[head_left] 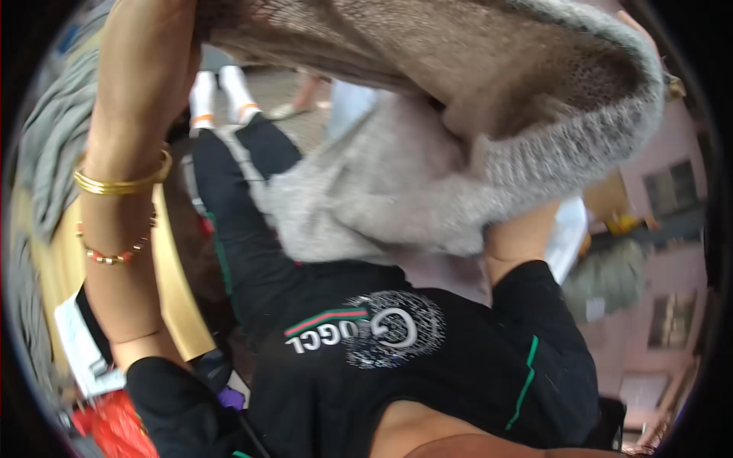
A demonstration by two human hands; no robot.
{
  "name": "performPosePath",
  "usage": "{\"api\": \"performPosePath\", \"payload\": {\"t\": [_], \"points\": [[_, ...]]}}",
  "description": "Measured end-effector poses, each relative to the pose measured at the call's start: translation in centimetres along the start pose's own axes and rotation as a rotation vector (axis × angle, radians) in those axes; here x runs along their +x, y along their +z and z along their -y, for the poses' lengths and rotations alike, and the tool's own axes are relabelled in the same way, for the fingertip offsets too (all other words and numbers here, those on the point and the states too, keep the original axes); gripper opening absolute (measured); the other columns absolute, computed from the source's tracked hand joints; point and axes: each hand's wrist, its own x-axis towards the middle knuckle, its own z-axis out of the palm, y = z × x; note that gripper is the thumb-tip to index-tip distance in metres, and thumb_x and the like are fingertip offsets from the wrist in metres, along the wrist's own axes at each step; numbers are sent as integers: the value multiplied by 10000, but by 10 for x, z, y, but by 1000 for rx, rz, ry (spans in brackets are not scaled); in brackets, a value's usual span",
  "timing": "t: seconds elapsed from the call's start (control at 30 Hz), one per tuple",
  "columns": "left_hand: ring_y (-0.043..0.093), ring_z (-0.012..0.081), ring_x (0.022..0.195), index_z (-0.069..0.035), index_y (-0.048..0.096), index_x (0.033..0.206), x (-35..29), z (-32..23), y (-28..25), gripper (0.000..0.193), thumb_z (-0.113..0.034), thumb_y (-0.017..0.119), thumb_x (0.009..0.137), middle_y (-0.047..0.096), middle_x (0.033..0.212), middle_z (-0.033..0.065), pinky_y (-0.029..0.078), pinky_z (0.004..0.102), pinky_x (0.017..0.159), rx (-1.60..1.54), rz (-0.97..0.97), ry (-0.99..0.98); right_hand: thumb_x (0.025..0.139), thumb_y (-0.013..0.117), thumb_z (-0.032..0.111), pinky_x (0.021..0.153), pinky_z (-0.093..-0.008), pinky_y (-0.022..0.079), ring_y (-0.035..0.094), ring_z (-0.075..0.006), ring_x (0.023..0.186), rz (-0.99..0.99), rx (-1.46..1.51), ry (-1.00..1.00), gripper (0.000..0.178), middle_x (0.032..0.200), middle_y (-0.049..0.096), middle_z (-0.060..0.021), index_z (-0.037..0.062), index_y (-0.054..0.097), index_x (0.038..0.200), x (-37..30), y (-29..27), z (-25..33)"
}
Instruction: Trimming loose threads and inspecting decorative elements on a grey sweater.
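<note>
A grey knitted garment (366,183) with a ribbed edge (565,156) is lifted in front of me. Its brownish inner side (427,53) shows through the wide opening. My left hand (149,69) is raised at the top left against the cloth, its fingers out of sight; the cloth hangs from there, so it appears closed on it. Gold bangles and a beaded bracelet circle that wrist. The right forearm (523,237) passes behind the garment. A bit of my right hand (640,30) shows beyond the ribbed edge at the upper right, holding the cloth up.
Grey cloth (57,137) is heaped at the left beside a pale wooden surface (179,282). A red plastic bag (118,427) lies at the lower left. My legs (229,191) stretch ahead. Another person's arm (307,95) shows beyond them. A greyish-green bundle (607,278) is at the right.
</note>
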Motion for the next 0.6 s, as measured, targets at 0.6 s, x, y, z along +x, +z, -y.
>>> {"api": "performPosePath", "payload": {"t": [0.6], "points": [[510, 220, 1354, 44, 481, 1461, -98, -30, -12, 750, -227, 838, 859, 567, 1452, 123, 405, 355, 1139, -65, -35, -984, 1008, 624, 277, 528, -255, 442, 496, -94, 531, 785, 546, 856, 272, 695, 555, 28, 48, 688, 1140, 85, 136, -75]]}}
